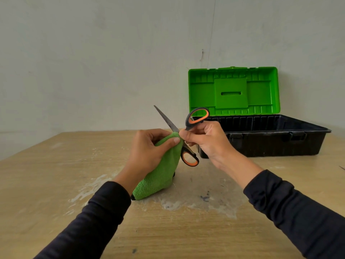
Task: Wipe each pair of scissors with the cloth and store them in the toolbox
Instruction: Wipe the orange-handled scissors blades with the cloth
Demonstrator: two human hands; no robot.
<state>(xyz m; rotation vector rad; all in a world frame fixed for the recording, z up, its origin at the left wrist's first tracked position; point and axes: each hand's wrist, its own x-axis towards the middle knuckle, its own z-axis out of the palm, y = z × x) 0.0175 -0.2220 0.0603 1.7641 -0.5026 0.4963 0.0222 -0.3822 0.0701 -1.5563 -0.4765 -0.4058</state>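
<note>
Wiping is the step in hand: the left hand (pixel 147 146) pinches the green fluffy cloth (pixel 158 176) around one blade of the open black-and-orange scissors (pixel 188 135), held above the wooden worktop (pixel 56 184) by the right hand (pixel 205 141) near the pivot. Next, I think, the cloth must slide along the blade before the scissors go into the open green-lidded black toolbox (pixel 270 139) behind.

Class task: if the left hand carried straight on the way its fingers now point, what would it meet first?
The left hand, holding the green cloth, points rightward at the scissors; it would probably meet their blades first, then the right hand.
</note>
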